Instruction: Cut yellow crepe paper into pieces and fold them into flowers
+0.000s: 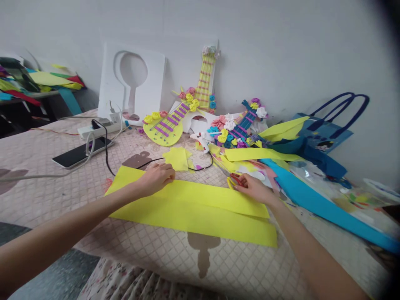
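A long yellow paper sheet (200, 218), folded or doubled lengthwise, lies across the near side of the table. At its far edge rests my left hand (161, 177), fingers curled down and closed on the yellow paper; the fingertips are partly hidden. My right hand (251, 189) is closed around the red and yellow handles of a pair of scissors (233, 180), just above the sheet's far right part. The blades point away to the left, over paper scraps. Small yellow paper pieces (176, 158) lie beyond my left hand.
A white glue gun (201, 141) trails a black cord behind the sheet. Decorated paper guitars (165, 129) and a white foam board (156, 75) lean at the wall. A phone (83, 152) and power strip (100, 129) sit left; blue paper (312, 202) and a bag (331, 133) right.
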Demonstrator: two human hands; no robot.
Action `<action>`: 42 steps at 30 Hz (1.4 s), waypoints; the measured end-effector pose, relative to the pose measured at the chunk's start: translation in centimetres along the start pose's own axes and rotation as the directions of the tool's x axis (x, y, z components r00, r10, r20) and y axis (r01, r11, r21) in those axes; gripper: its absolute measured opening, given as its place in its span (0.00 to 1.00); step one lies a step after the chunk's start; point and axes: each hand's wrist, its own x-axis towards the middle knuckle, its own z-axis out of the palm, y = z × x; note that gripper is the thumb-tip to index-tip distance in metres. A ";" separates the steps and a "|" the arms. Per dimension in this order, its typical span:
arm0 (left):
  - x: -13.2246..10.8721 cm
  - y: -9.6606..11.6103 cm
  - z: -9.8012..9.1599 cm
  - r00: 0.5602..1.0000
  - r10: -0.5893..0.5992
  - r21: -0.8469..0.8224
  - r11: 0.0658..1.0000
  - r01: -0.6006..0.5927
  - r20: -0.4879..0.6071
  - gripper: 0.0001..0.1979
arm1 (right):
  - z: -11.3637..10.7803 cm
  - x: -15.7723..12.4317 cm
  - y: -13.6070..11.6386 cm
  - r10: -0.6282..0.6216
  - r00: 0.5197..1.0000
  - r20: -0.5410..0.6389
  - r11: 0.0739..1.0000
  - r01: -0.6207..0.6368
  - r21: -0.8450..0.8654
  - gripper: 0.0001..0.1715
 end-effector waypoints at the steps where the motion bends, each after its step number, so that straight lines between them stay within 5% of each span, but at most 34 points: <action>1: -0.1 -0.1 -0.2 1.000 -0.004 -0.013 1.000 0.004 0.008 0.08 | 0.0 0.1 0.2 0.000 0.999 -0.045 0.999 0.001 0.035 0.16; 5: 0.3 -0.5 -1.5 0.999 -0.006 -0.008 1.000 0.007 0.039 0.09 | -0.7 1.2 0.7 0.037 0.945 -0.326 0.988 0.015 0.156 0.21; 10: 1.6 -1.7 -3.1 1.000 -0.014 0.056 0.998 0.013 0.023 0.08 | -2.8 1.6 0.7 0.099 0.747 -0.657 0.969 0.077 0.233 0.27; 12: 2.0 -2.6 -3.5 1.000 -0.026 0.095 0.995 0.025 0.004 0.08 | -3.7 0.9 0.6 0.107 0.711 -0.695 0.971 0.075 0.225 0.26; 17: 2.7 -4.0 -3.7 0.995 -0.057 0.163 0.984 0.070 -0.081 0.08 | -4.2 -2.4 0.2 0.083 0.816 -0.572 0.988 0.010 0.157 0.26; 20: 3.0 -2.5 -2.9 0.987 -0.041 0.104 0.993 0.058 -0.155 0.10 | -3.6 -4.8 0.1 0.055 0.935 -0.351 0.998 -0.064 -0.015 0.29; 22: 3.5 -0.3 -2.0 0.994 0.008 -0.034 0.999 -0.012 -0.109 0.11 | -3.3 -6.3 0.2 0.055 0.979 -0.198 0.993 -0.075 -0.095 0.28; 26: 5.3 5.1 0.4 0.987 0.163 -0.259 0.953 -0.157 0.004 0.11 | -3.4 -8.8 1.1 0.109 0.993 -0.045 0.976 -0.115 -0.185 0.29; 32: 8.7 10.7 2.9 0.977 0.212 -0.289 0.937 -0.194 0.032 0.16 | -4.4 -11.9 3.4 0.139 0.989 0.056 0.968 -0.124 -0.217 0.33; 38: 9.8 11.9 3.7 0.978 0.119 -0.317 0.947 -0.058 0.174 0.15 | -4.7 -14.1 4.5 0.126 0.988 0.092 0.964 -0.100 -0.248 0.27; 42: 9.6 11.5 3.7 0.981 0.138 -0.425 0.903 -0.067 0.138 0.11 | -4.8 -15.0 5.1 0.109 0.990 0.093 0.958 -0.080 -0.275 0.26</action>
